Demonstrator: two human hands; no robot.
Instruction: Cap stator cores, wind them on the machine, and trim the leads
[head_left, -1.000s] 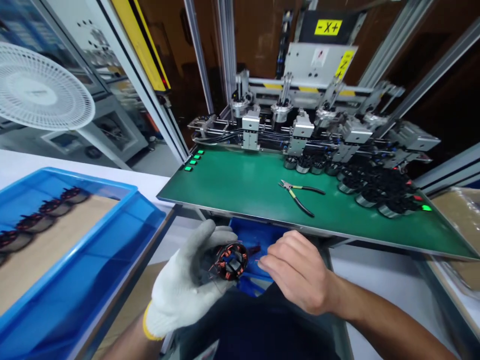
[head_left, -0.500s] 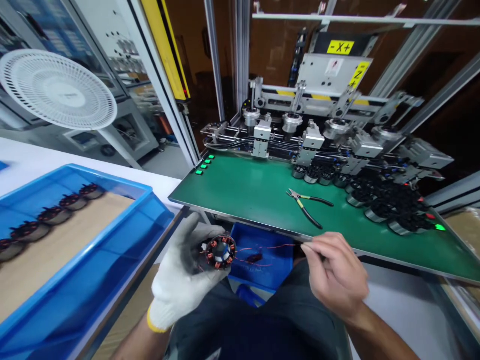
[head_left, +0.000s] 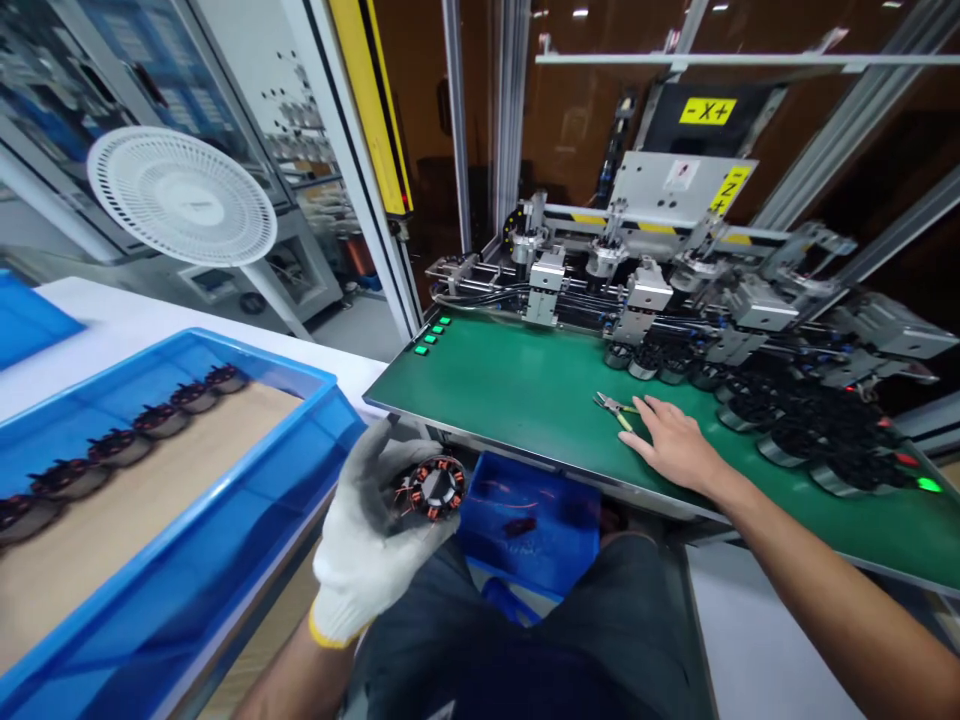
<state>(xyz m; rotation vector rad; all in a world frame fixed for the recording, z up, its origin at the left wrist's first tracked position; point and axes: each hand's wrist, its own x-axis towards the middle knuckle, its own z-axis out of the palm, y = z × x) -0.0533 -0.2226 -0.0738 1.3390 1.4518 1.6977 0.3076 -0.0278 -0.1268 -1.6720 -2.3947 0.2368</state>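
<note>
My left hand, in a white knitted glove, is wrapped round a motor stator with copper windings, its ring face turned up toward me. Fine copper wire ends stick out at the stator's left side. On the green worktop, my bare right hand reaches over the diagonal pliers, fingers stretched and thumb apart. The pliers' jaws point left; the palm and fingers cover most of their handles, so how firmly they touch is hidden.
A blue bin with copper wire scraps sits below the worktop. On the left, a blue tray holds a row of stators. Several more stators crowd the right, beneath the winding machine. A white fan stands behind.
My right hand has let go of the copper wire and moved up onto the worktop over the pliers. The left hand still holds the stator. The view has shifted slightly.
</note>
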